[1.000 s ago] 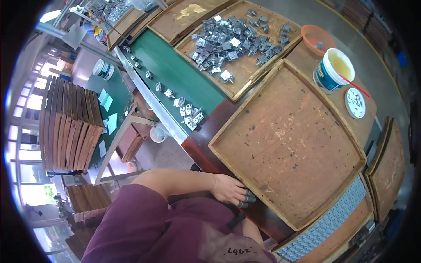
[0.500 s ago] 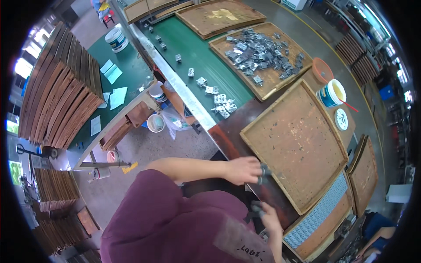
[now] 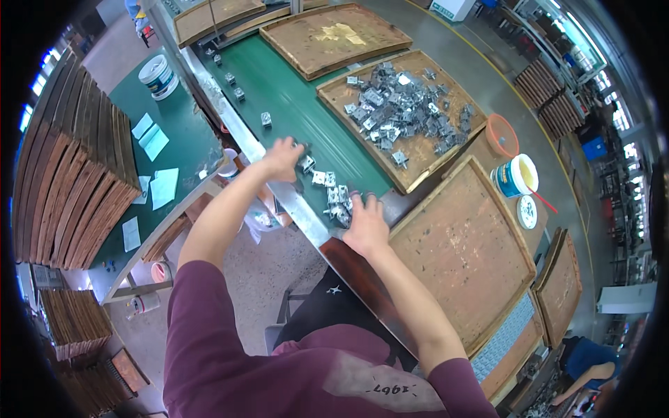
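Both my hands reach over the green conveyor belt (image 3: 244, 64). My left hand (image 3: 282, 160) is at the belt's near metal edge, its fingers stretched toward a small silvery metal part (image 3: 306, 164) and apart from each other. Lower along the belt, my right hand (image 3: 367, 221) has its fingers spread at the right side of a cluster of metal parts (image 3: 336, 200). Dark covers show on some fingertips. Whether the fingertips touch the parts is hard to see. A line of single parts (image 3: 266, 120) lies farther up the belt.
A wooden tray (image 3: 442, 157) heaped with metal parts stands across the belt. Nearer is a bare wooden tray (image 3: 463, 258), with a tray of pale blue rows (image 3: 505, 338) beside it. A white tub (image 3: 514, 175) stands at right, stacked boards (image 3: 77, 160) at left.
Both hands have moved from the dark table edge near my body up and forward to the belt's metal parts. The view has shifted slightly.
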Demonstrator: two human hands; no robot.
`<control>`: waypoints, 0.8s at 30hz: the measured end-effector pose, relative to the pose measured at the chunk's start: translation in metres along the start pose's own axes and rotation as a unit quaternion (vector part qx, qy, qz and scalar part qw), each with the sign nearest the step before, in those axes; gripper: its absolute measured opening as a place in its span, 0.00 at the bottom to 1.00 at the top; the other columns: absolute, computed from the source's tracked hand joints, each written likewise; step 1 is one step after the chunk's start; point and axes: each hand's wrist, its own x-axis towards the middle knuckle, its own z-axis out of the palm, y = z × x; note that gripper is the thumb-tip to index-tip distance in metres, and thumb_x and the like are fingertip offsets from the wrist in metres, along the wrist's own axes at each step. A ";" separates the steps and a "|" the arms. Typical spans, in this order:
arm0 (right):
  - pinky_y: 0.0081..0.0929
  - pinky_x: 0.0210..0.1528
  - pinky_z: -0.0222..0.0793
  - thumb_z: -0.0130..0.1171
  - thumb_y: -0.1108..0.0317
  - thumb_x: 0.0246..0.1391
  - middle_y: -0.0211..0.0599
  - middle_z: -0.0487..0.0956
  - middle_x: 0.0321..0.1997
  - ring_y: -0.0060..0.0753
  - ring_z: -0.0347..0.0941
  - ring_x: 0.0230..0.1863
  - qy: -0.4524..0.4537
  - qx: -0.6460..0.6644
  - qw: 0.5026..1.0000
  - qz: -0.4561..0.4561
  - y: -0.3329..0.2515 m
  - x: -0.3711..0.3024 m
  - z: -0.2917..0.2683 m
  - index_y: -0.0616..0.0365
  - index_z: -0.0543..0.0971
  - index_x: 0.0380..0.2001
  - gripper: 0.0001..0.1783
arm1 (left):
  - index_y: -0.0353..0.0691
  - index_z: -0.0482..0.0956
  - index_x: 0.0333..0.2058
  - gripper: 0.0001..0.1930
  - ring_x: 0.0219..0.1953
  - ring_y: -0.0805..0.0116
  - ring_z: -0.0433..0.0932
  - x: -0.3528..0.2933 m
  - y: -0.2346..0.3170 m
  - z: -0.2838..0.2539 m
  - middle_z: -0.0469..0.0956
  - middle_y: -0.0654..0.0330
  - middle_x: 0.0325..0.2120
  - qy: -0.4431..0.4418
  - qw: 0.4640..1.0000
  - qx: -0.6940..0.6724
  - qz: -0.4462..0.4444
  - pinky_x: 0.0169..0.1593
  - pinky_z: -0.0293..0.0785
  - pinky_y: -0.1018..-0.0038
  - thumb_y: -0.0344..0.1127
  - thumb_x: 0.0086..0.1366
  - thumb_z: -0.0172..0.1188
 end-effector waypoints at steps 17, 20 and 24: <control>0.45 0.57 0.67 0.76 0.64 0.33 0.52 0.71 0.52 0.58 0.67 0.55 0.194 0.195 0.961 -0.039 0.059 0.023 -0.039 0.64 0.71 0.51 0.39 | 0.35 0.71 0.48 0.29 0.48 0.46 0.70 -0.006 0.132 0.016 0.67 0.48 0.43 0.111 0.903 -0.383 0.161 0.52 0.71 0.61 0.24 0.43 0.64; 0.43 0.57 0.69 0.77 0.64 0.32 0.49 0.72 0.51 0.53 0.70 0.54 0.243 0.192 0.951 -0.006 0.096 -0.027 -0.075 0.63 0.72 0.53 0.41 | 0.36 0.72 0.48 0.27 0.49 0.45 0.70 -0.005 0.204 0.013 0.67 0.46 0.45 0.105 0.878 -0.399 0.244 0.54 0.71 0.59 0.26 0.45 0.63; 0.31 0.51 0.74 0.76 0.69 0.39 0.36 0.75 0.53 0.33 0.74 0.51 0.262 0.383 0.872 0.153 0.154 -0.104 -0.107 0.58 0.68 0.61 0.44 | 0.38 0.70 0.44 0.19 0.48 0.39 0.73 0.012 0.325 0.044 0.67 0.43 0.47 0.045 0.857 -0.408 0.312 0.49 0.72 0.52 0.29 0.52 0.62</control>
